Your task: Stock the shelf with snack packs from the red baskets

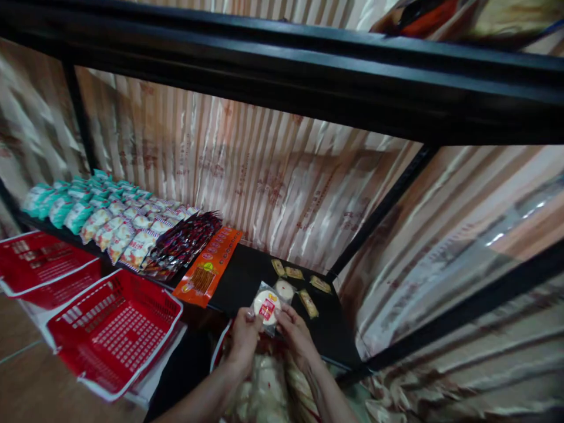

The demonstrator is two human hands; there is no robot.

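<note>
Left hand (244, 333), right hand (296, 332) pinch wrapped disc (267, 306) near black shelf (332, 332) edge; gap between orange packet (210, 265) and, seemingly, biscuits (294, 272).

A camera worn on the person's head looks forward and down from above the left hand (245, 338) and right hand (296, 332), both close to the lens, just below center. The single wide view passes under a black beam (264, 64), which slants down toward the right, and takes in the lower shelf (337, 332) from above, a red basket (127, 332) at lower left and the striped curtain (264, 170) behind.
</note>
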